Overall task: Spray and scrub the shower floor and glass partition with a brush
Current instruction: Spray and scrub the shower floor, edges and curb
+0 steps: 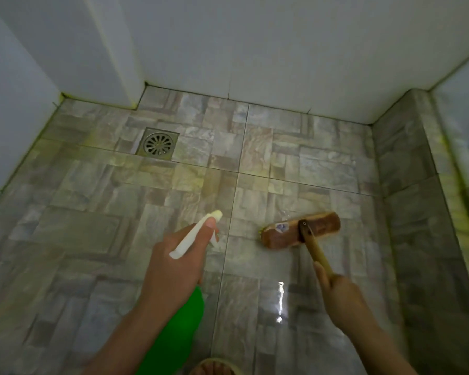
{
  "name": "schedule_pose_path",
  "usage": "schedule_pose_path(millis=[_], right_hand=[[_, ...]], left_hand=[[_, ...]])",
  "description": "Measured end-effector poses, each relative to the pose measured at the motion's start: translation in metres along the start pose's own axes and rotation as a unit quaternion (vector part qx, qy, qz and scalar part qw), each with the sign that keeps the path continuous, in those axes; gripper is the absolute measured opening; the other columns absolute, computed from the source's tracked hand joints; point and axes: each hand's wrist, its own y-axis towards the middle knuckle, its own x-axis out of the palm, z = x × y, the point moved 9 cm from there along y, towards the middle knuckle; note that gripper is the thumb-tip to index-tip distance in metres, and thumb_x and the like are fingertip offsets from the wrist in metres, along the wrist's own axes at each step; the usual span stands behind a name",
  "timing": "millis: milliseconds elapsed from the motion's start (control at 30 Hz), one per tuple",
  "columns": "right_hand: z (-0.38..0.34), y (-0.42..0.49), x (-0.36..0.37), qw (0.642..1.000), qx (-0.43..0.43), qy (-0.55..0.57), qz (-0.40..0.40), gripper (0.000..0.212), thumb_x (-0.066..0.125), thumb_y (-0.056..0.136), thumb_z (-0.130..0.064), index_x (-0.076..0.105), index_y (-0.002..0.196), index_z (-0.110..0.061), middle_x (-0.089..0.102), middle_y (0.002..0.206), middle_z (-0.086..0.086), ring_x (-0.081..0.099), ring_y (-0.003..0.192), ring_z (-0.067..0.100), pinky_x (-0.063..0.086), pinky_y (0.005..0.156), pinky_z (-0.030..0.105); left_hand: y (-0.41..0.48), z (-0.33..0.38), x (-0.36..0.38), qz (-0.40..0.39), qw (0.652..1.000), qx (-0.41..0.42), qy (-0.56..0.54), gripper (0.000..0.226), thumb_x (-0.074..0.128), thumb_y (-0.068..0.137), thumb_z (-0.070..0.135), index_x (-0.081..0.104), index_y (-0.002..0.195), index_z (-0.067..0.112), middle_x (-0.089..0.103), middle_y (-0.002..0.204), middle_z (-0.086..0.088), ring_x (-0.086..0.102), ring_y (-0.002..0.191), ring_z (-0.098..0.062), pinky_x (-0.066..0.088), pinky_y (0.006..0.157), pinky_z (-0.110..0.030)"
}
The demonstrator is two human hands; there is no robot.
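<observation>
"Gripping the bottle (173,328) in your left hand (173,266), you have the fingers curled round its neck. One finger lies along the white nozzle (198,234), which points out over the floor (92,212)."

"And your right hand (341,296) has its fingers wrapped round the handle (316,249), with one laid straight along it. The brush (301,230) sits head-down on the floor, right of the bottle and short of the curb (417,212)."

"That hold is one-handed. Push hard and I'd expect the head to twist or skid."

"The tile near you shows a bright glare (280,299), so it looks wet. Your foot (214,368) stands at the bottom edge of that stretch. Lean into a stroke and you could slip."

"Mind the spray too. Squeeze with the nozzle tilted up and the mist may hit the wall, or drift back at you."

"The drain (157,143) lies far left, well apart from the brush. Scrub across it and the bristles may catch the grate."

"The glass (463,136) stands on the curb at the far right. Swing the handle wide and you could knock the pane."

"Yellowish staining shows along the curb top and the left floor edge. I'd say most of the job is not yet done."
</observation>
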Motion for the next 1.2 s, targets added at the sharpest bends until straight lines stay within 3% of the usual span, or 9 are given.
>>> schedule_pose_path(millis=[167, 333, 433, 567, 633, 800, 900, 1067, 1200], right_hand=[[-0.06, 0.071, -0.025, 0.999, -0.029, 0.027, 0.035, 0.062, 0.034, 0.095, -0.058, 0.058, 0.077, -0.004, 0.059, 0.071, 0.013, 0.061, 0.073, 0.035, 0.051, 0.064, 0.038], [-0.022, 0.05, -0.037, 0.999, -0.007, 0.009, 0.035, 0.056, 0.033, 0.097, -0.055, 0.054, 0.07, -0.01, 0.058, 0.073, 0.014, 0.063, 0.079, 0.036, 0.049, 0.068, 0.037], [0.024, -0.01, -0.024, 0.999, 0.041, 0.013, 0.022, 0.058, 0.03, 0.096, -0.055, 0.054, 0.061, -0.016, 0.06, 0.062, 0.013, 0.063, 0.066, 0.032, 0.045, 0.058, 0.032], [-0.004, 0.068, -0.06, 0.998, 0.044, -0.02, 0.04, 0.064, 0.027, 0.099, -0.054, 0.063, 0.107, -0.001, 0.063, 0.095, 0.022, 0.061, 0.079, 0.032, 0.049, 0.065, 0.034], [-0.017, 0.107, -0.096, 0.996, 0.036, 0.007, 0.078, 0.062, 0.027, 0.097, -0.058, 0.056, 0.118, -0.007, 0.061, 0.106, 0.027, 0.062, 0.071, 0.034, 0.048, 0.051, 0.031], [0.045, 0.039, -0.071, 0.997, 0.05, 0.024, 0.054, 0.053, 0.035, 0.101, -0.041, 0.063, 0.102, 0.004, 0.063, 0.085, 0.025, 0.063, 0.086, 0.04, 0.039, 0.063, 0.031], [0.08, -0.031, -0.041, 0.994, 0.093, 0.049, 0.031, 0.066, 0.031, 0.093, -0.056, 0.062, 0.077, 0.001, 0.054, 0.063, 0.01, 0.063, 0.079, 0.037, 0.041, 0.059, 0.029], [0.051, 0.061, -0.082, 0.991, 0.105, 0.054, 0.055, 0.069, 0.035, 0.097, -0.055, 0.059, 0.11, 0.008, 0.061, 0.111, 0.03, 0.06, 0.097, 0.041, 0.045, 0.076, 0.037], [0.037, 0.087, -0.103, 0.996, 0.063, 0.047, 0.041, 0.067, 0.034, 0.098, -0.052, 0.061, 0.102, 0.009, 0.063, 0.104, 0.033, 0.063, 0.095, 0.043, 0.048, 0.074, 0.039]], left_hand=[[0.0, -0.001, 0.023, -0.039, 0.999, 0.008, 0.011, 0.049, 0.048, 0.081, 0.065, 0.074, 0.072, 0.024, 0.07, 0.1, -0.03, 0.05, 0.044, -0.017, 0.044, 0.043, -0.017], [-0.007, 0.003, 0.031, -0.055, 0.998, 0.017, 0.02, 0.051, 0.048, 0.081, 0.064, 0.075, 0.073, 0.021, 0.067, 0.068, -0.025, 0.048, 0.038, -0.007, 0.043, 0.043, -0.016], [-0.007, 0.006, 0.033, -0.057, 0.998, 0.012, 0.014, 0.051, 0.05, 0.084, 0.06, 0.075, 0.073, 0.018, 0.068, 0.071, -0.025, 0.048, 0.038, -0.007, 0.043, 0.044, -0.016], [-0.004, 0.008, 0.036, -0.071, 0.997, 0.017, 0.023, 0.052, 0.048, 0.08, 0.064, 0.075, 0.073, 0.02, 0.069, 0.076, -0.003, 0.054, 0.043, -0.004, 0.043, 0.045, -0.01], [-0.009, 0.009, 0.041, -0.079, 0.996, 0.019, 0.024, 0.054, 0.047, 0.077, 0.067, 0.076, 0.076, 0.021, 0.071, 0.077, 0.002, 0.053, 0.04, -0.005, 0.044, 0.044, -0.014], [-0.008, 0.017, 0.047, -0.09, 0.994, 0.048, 0.043, 0.056, 0.045, 0.084, 0.067, 0.073, 0.073, 0.02, 0.075, 0.089, -0.007, 0.053, 0.04, -0.014, 0.049, 0.046, -0.024], [-0.006, 0.023, 0.053, -0.087, 0.994, 0.055, 0.035, 0.054, 0.045, 0.084, 0.067, 0.072, 0.069, 0.023, 0.076, 0.097, -0.013, 0.055, 0.04, -0.017, 0.051, 0.048, -0.024], [-0.006, 0.028, 0.065, -0.097, 0.992, 0.067, 0.032, 0.052, 0.043, 0.082, 0.07, 0.072, 0.067, 0.029, 0.077, 0.095, -0.014, 0.057, 0.039, -0.018, 0.05, 0.052, -0.025], [-0.006, 0.03, 0.068, -0.094, 0.992, 0.069, 0.036, 0.057, 0.043, 0.084, 0.07, 0.075, 0.076, 0.025, 0.077, 0.089, -0.008, 0.058, 0.041, -0.018, 0.05, 0.054, -0.025]])
